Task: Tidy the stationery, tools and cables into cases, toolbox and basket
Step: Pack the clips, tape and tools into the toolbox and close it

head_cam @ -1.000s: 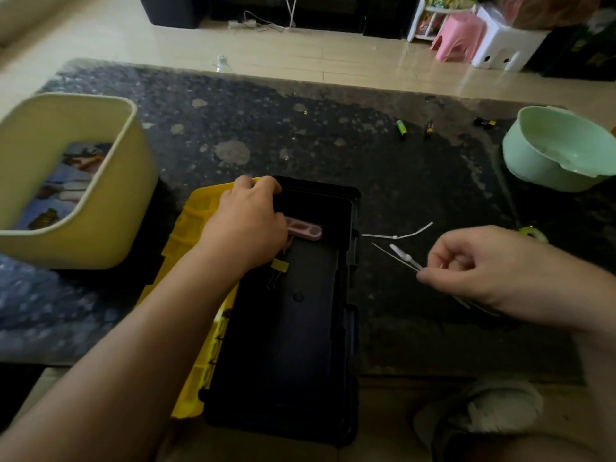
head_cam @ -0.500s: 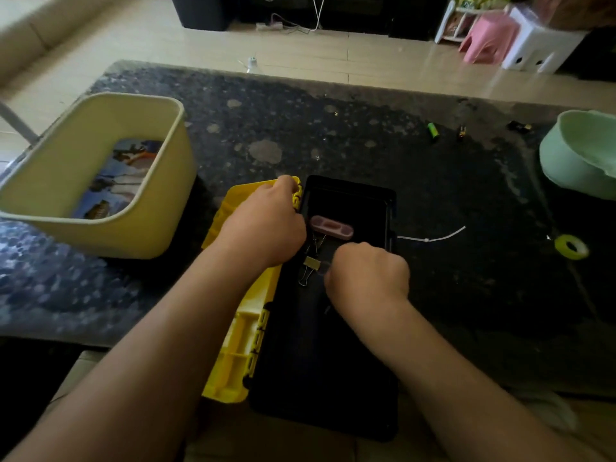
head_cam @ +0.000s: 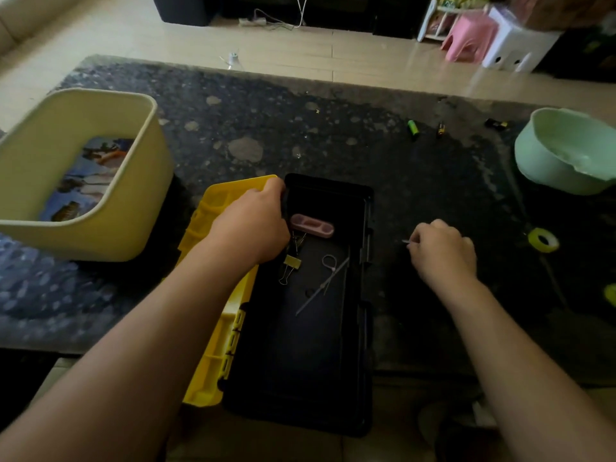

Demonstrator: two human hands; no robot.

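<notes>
The black toolbox (head_cam: 365, 295) lies open near the table's front edge, its yellow lid (head_cam: 230, 198) folded out to the left. Inside lie a pink oblong piece (head_cam: 311, 225), a yellow binder clip (head_cam: 290, 264) and white cable ties (head_cam: 328, 278). My left hand (head_cam: 250, 225) grips the toolbox's left wall near the far corner. To the right of the box my right hand (head_cam: 441, 251) pinches a white cable tie (head_cam: 406, 242) on the dark table; only its tip shows.
A cream basket (head_cam: 140, 201) with printed cards stands at the left. A mint bowl (head_cam: 550, 168) sits at the right, with yellow tape rolls (head_cam: 543, 240) nearby. Small batteries (head_cam: 413, 128) lie at the back. Stools stand on the floor beyond.
My right hand dropped cable ties into the toolbox, then moved right to the tie left on the table. My left hand stayed on the box wall.
</notes>
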